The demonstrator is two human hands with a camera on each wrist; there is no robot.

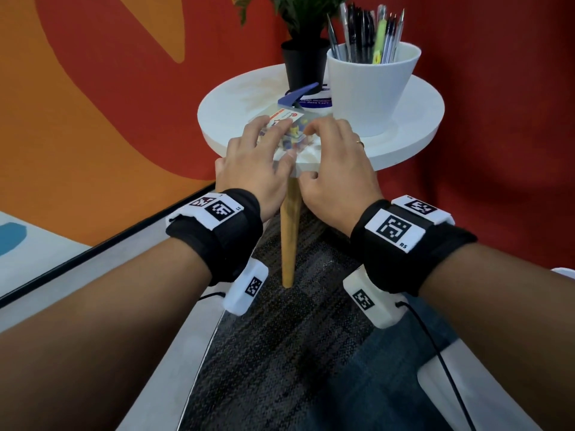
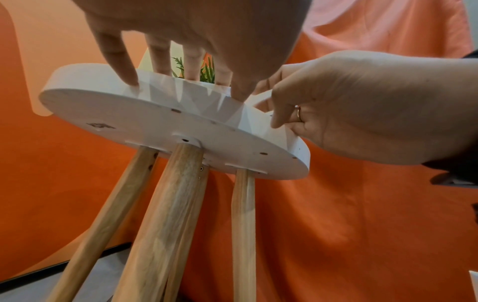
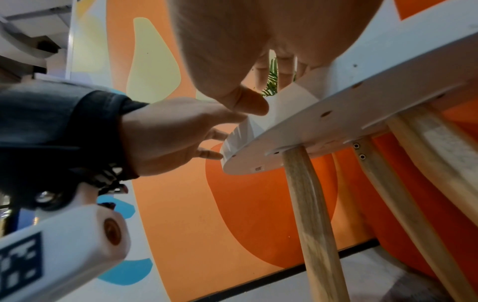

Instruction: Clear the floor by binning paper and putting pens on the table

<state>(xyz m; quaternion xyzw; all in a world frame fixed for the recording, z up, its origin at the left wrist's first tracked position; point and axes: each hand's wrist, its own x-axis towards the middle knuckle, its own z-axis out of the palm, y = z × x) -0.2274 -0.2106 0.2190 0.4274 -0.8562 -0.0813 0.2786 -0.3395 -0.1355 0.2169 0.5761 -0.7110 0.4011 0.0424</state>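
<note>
A round white table stands on wooden legs. At its back right a white cup holds several pens. A clear, faceted plastic packet with colourful contents lies at the near edge. My left hand rests on its top with spread, fairly straight fingers. My right hand curls its fingers round the packet's right side, thumb at the front. From below, the left hand presses down on the packet and the right hand pinches its edge. I see no paper or pens on the floor.
A black plant pot stands behind the packet, with a blue clip-like object in front of it. An orange and red wall runs close behind the table. Dark patterned carpet lies below, with pale flooring to the left.
</note>
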